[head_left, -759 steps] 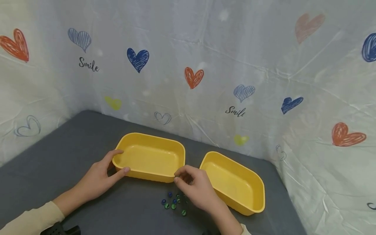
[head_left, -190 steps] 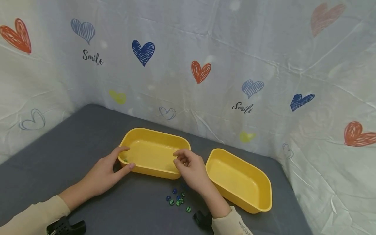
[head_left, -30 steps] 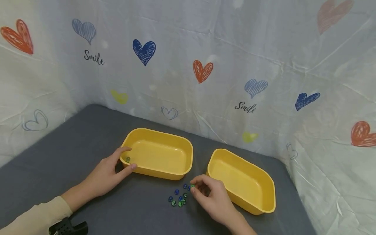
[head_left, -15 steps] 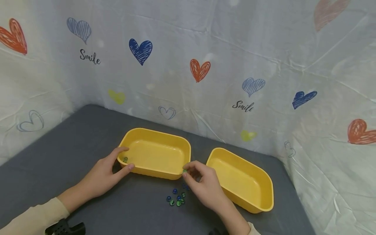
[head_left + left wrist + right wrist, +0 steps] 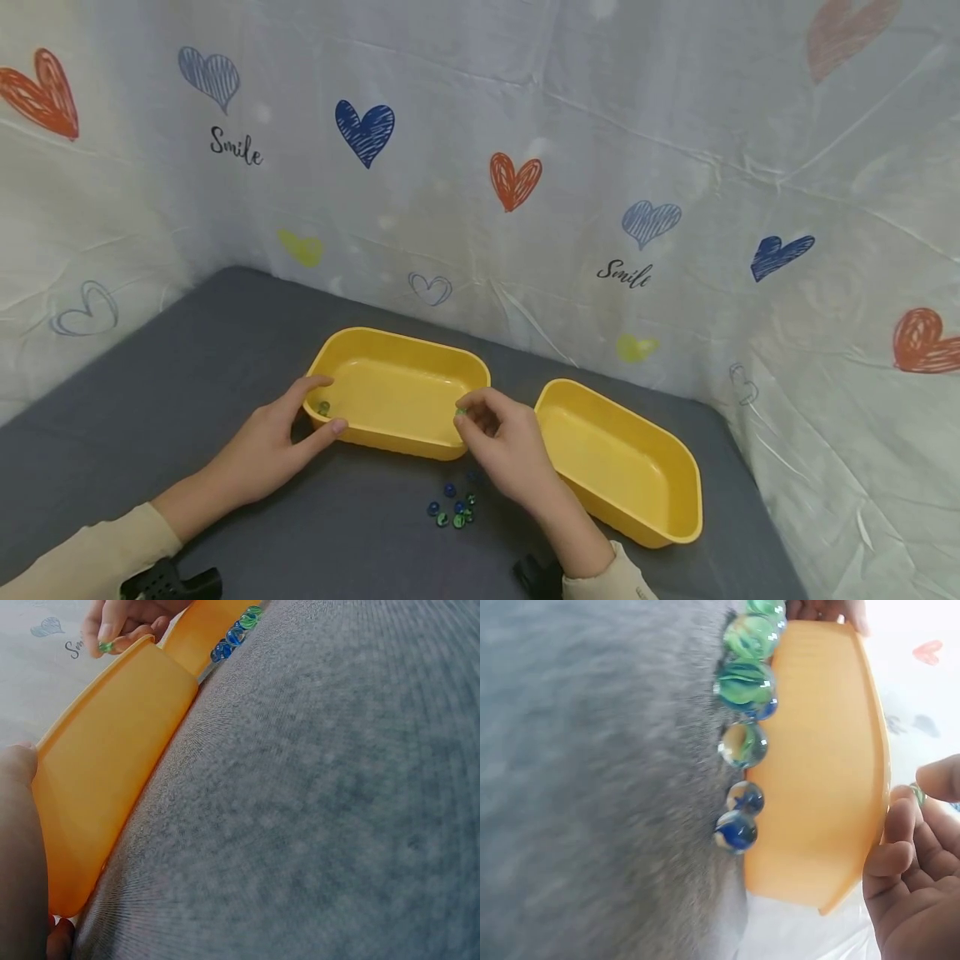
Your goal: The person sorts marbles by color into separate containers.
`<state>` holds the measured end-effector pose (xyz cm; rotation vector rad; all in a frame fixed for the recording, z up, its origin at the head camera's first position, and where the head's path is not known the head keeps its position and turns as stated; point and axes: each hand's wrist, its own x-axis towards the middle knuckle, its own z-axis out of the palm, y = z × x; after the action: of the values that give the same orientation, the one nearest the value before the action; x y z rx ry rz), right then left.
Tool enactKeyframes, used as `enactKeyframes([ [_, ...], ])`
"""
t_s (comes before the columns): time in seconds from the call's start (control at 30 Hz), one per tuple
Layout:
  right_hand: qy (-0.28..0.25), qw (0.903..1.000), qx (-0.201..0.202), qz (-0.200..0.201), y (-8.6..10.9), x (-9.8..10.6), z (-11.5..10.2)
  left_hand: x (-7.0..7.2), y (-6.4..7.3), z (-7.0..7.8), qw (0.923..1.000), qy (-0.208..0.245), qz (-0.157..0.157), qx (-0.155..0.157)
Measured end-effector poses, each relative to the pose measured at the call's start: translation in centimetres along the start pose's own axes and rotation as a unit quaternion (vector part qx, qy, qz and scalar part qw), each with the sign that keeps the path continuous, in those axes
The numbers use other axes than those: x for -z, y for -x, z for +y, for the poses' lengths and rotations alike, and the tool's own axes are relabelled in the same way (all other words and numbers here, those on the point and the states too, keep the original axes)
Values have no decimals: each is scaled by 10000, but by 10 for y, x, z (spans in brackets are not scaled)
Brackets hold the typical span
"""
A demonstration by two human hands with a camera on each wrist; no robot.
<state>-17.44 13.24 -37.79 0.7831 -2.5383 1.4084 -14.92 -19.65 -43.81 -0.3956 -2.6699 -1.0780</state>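
Observation:
My left hand (image 5: 262, 437) grips the left end of the left yellow tub (image 5: 397, 446), thumb and a finger over its rim. Inside that end, beside the thumb, lies green glass (image 5: 324, 408), one or two marbles. Between thumb and fingertips my right hand (image 5: 513, 450) pinches a green marble (image 5: 105, 647), at the tub's near right rim. In the right wrist view some of its fingers lie against the rim. Several blue and green marbles (image 5: 459, 507) sit in a loose group on the cloth in front of the tub; the right hand partly hides the farthest ones.
A second yellow tub (image 5: 637, 533) stands to the right, angled, with no marbles visible inside. Grey cloth (image 5: 337, 533) covers the table. Behind it hangs a pale curtain (image 5: 450, 100) printed with hearts. Each wrist wears a black device (image 5: 168, 579).
Over the last second my right hand lifts the green marble from the group up and left to the tub's rim. The left hand keeps its grip. Green glass now shows in the tub's left end.

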Motion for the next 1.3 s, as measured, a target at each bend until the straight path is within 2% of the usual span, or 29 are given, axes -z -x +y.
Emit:
enactKeyframes([
  [0.2, 110, 9998, -132, 49, -12, -2, 0, -1, 0, 0, 10000, -14, -12, 62],
  [0.43, 232, 9994, -243, 100, -20, -1, 2, -2, 0, 1, 9999, 0, 89, -69],
  [0.57, 147, 9992, -368, 21, -21, 0, 2, -1, -1, 2, 9999, -30, 108, -84],
  [0.8, -65, 9985, -493, -226, -21, 0, 2, 1, -1, 2, 10000, 2, -35, 39],
  [1.3, 100, 9985, -386, -385, -20, -3, 4, 1, 0, 0, 10000, 82, -5, 11],
])
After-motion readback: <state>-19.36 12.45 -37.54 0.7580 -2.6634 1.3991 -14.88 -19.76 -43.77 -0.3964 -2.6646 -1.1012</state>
